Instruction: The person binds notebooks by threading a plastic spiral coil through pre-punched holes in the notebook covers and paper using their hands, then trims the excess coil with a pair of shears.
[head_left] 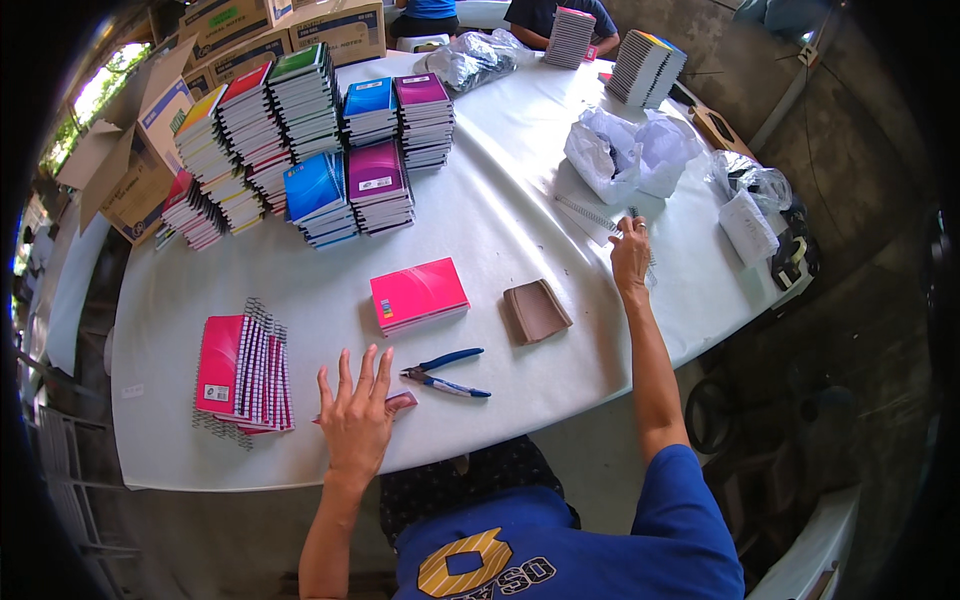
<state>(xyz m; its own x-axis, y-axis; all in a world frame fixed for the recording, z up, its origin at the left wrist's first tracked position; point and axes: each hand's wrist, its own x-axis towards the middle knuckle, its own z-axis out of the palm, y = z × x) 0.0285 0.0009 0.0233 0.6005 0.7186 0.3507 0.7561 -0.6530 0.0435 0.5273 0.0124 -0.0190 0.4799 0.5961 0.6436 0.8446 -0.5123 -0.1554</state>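
Observation:
My left hand (358, 425) is open at the table's front edge, fingers spread. Beneath it shows a thin pinkish piece (402, 402), mostly hidden. To its right lie blue-handled cutting pliers (447, 374) with jaws apart. My right hand (630, 258) reaches out to the right, fingers closed around a metal spiral binding coil (651, 262). Another coil (588, 214) lies just left of those fingers. A pink notebook stack (420, 292) without visible coils sits in the middle, beside a small brown open tray (537, 310). Coil-bound pink notebooks (240, 375) lie fanned at left.
Tall stacks of coloured notebooks (330, 150) stand far left, before cardboard boxes (290, 40). White plastic bags (630, 150) lie beyond my right hand. More notebooks (646, 70) stand at the back, where other people sit. A clear bag (750, 185) rests near the right edge.

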